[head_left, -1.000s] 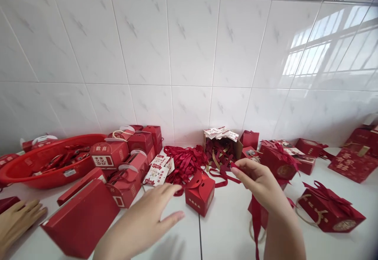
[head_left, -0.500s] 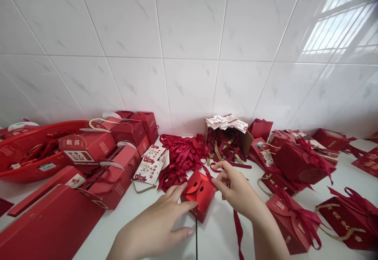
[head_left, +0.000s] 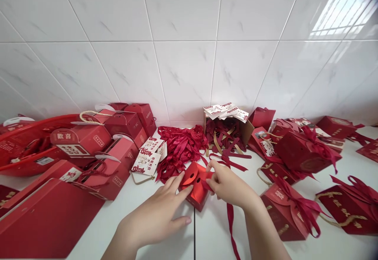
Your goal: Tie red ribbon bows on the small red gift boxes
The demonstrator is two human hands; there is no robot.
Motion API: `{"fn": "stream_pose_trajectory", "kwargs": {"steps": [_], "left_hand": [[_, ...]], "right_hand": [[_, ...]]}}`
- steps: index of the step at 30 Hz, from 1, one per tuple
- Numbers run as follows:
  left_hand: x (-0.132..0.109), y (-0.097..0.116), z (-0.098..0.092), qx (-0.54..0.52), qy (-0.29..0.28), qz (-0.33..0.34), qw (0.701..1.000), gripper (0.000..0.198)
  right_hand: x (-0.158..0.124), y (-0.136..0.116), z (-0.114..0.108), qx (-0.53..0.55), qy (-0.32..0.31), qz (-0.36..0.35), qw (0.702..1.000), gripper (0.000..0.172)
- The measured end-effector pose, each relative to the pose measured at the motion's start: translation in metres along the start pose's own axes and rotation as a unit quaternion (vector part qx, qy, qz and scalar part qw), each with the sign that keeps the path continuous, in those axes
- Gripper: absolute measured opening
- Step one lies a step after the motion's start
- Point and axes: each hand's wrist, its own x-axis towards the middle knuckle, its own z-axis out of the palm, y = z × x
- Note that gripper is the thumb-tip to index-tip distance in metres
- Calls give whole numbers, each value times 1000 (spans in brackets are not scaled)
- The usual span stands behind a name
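Note:
A small red gift box (head_left: 197, 181) with petal-shaped top flaps and punched holes sits at the middle of the table. My left hand (head_left: 158, 208) rests its stretched fingertips on the box's left flaps, thumb held apart. At the box's right side, my right hand (head_left: 226, 185) pinches a dark red ribbon (head_left: 232, 226) close to the flaps. One length of that ribbon hangs toward the table's near edge. Just behind the box lies a heap of red ribbons (head_left: 180, 147). Printed tags (head_left: 147, 159) lie left of the heap.
Behind my right hand stands an open carton (head_left: 246, 134) of ribbons and cords, with cards on top. Finished boxes with bows (head_left: 291, 208) crowd the right. On the left are handled red boxes (head_left: 85, 138), a large red box (head_left: 50, 216) and a red plastic basin (head_left: 38, 161).
My right hand has moved left onto the box's right edge, bringing the ribbon nearer the flaps. My left hand stays on the box. The camera view has tilted up slightly less downward on the wall.

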Motion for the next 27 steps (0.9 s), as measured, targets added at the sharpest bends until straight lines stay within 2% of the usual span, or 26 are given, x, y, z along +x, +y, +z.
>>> {"fn": "stream_pose_trajectory", "kwargs": {"steps": [4,8,15,17,21,27], "left_hand": [[3,-3,4,-6,18,-15,1000,64],[1,-1,4,11,19,-39,999,58],[-5,4,4,14,14,-35,999,56],[-6,5,3,19,18,-19,999,52],[-9,7,4,27,40,62,997,48],[-4,6,12,16,23,85,996,51]], "right_hand": [[2,-1,1,15,-20,3,1000,13],[4,-4,1,23,-31,6,999,16],[4,-8,-4,36,-33,21,999,18],[4,-8,-5,35,-36,17,999,18],[4,-8,-4,35,-41,8,999,17],[5,-6,-2,24,-51,-14,998,18]]}}
